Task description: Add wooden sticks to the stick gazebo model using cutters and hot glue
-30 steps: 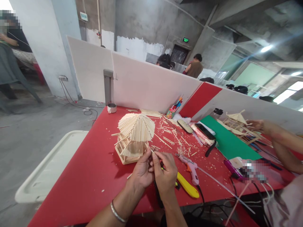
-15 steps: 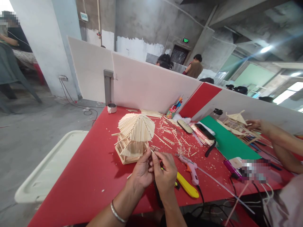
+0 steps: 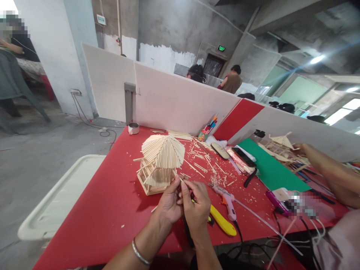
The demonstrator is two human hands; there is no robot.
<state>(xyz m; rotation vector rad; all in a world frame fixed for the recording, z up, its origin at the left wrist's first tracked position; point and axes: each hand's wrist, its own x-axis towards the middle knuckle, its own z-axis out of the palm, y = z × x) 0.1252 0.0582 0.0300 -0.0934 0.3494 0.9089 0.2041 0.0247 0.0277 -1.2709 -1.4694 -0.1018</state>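
My left hand [image 3: 169,202] and my right hand [image 3: 196,198] meet in front of a small pavilion model [image 3: 161,161] made of thin wooden sticks. Fingertips of both hands are pinched together on a short wooden stick [image 3: 181,180]; most of it is hidden by the fingers. The model has a sloped stick roof and an open railing at its left. Just right of my right hand lies a yellow-handled tool [image 3: 223,221], partly covered. Beyond it a pink glue gun [image 3: 226,198] rests on its side with a clear glue stick behind it.
Loose sticks [image 3: 180,135] and scraps lie across the red table [image 3: 112,210]. A tape roll [image 3: 133,128], a pen cup [image 3: 203,134], a glasses case [image 3: 219,150] and a phone [image 3: 243,156] stand or lie farther back. At the right, a co-worker's arm [image 3: 332,161] reaches to another stick model [image 3: 281,144].
My hands and the pavilion model stay almost in place. The co-worker's arm at the right has shifted slightly.
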